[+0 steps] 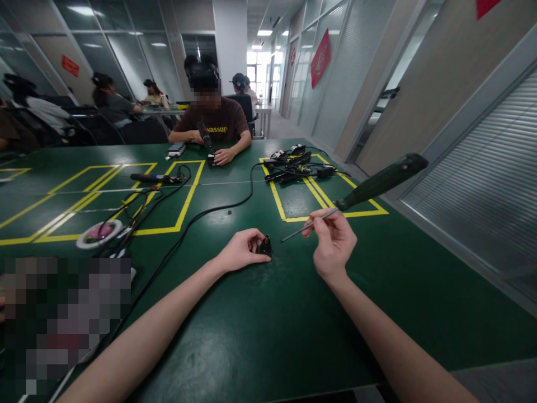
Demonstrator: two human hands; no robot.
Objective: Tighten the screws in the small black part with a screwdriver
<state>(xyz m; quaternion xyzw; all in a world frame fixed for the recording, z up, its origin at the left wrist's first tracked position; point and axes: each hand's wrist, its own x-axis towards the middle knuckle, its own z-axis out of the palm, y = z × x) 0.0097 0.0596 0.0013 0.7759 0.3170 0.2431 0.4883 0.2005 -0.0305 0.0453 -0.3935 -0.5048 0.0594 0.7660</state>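
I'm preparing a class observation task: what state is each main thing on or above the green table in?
Small black part, held in left grip.
Screwdriver, held by its shaft in right grip, slanting, tip clear of the part.
Cable pile, tangled.
Long cable, lying in loose curves.
White ring, lying flat.
Black tool at left, lying down.
Co-worker's tool, held, pointing down; on or off, cannot tell.
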